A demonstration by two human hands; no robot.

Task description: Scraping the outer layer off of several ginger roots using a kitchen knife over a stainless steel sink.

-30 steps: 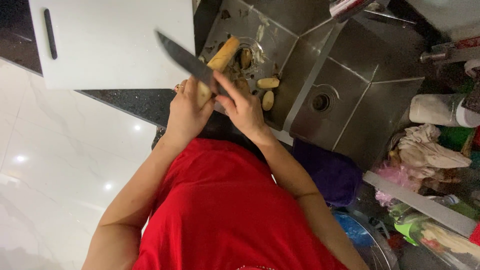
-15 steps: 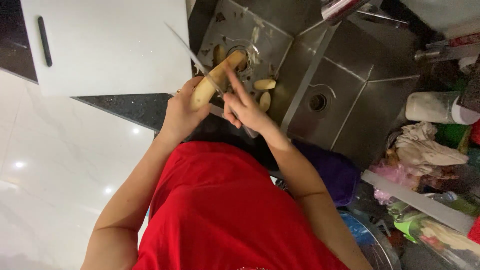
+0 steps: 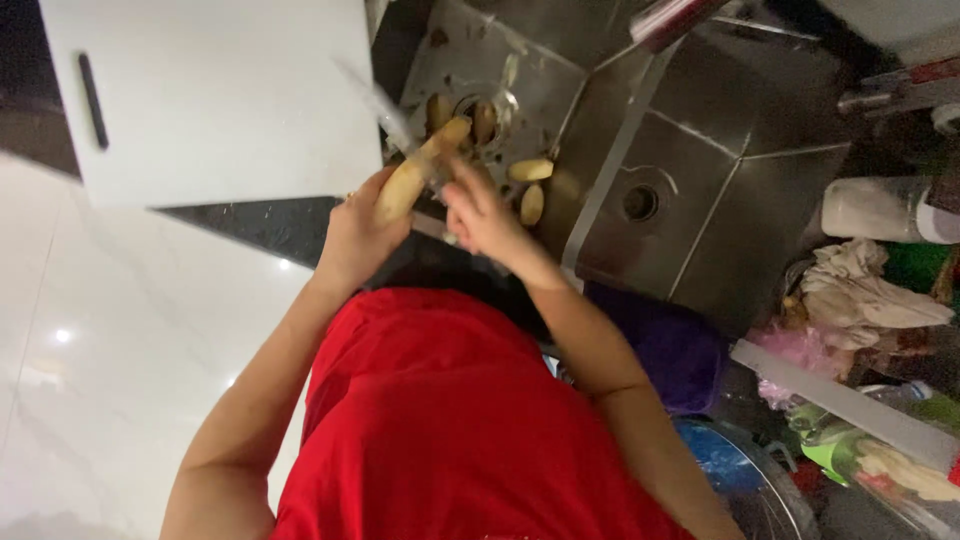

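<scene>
Left hand: your left hand (image 3: 358, 235) is wrapped around the lower end of a long pale peeled vegetable (image 3: 420, 170), which it grips and holds up over the near edge of the sink (image 3: 690, 180).
Right hand: your right hand (image 3: 482, 212) is just beside the left, fingers curled shut; it touches the vegetable's middle and seems to hold a knife, though the handle is hidden inside the hand.
Knife: the blurred blade (image 3: 375, 100) runs up and away from your hands, crossing the vegetable near its middle. You cannot tell from the blur whether the edge touches it.
Vegetable: it tilts away from your left hand, its far tip pointing over the near basin's drain.
Peeled pieces: two short pale pieces (image 3: 530, 185) lie in the basin just beyond your right hand; two more (image 3: 460, 115) sit by the drain past the vegetable's tip.
Sink: two steel basins; the second one lies well out past your right hand.
Bench: a white board (image 3: 215, 95) lies on the dark bench (image 3: 250, 225) beyond your left hand, close to the blade tip.
Right-hand clutter: a crumpled cloth (image 3: 860, 290) and a white cup (image 3: 875, 208) lie well apart from your right hand, beyond the second basin.
Body: your red shirt (image 3: 440, 430) fills the view below both arms.
</scene>
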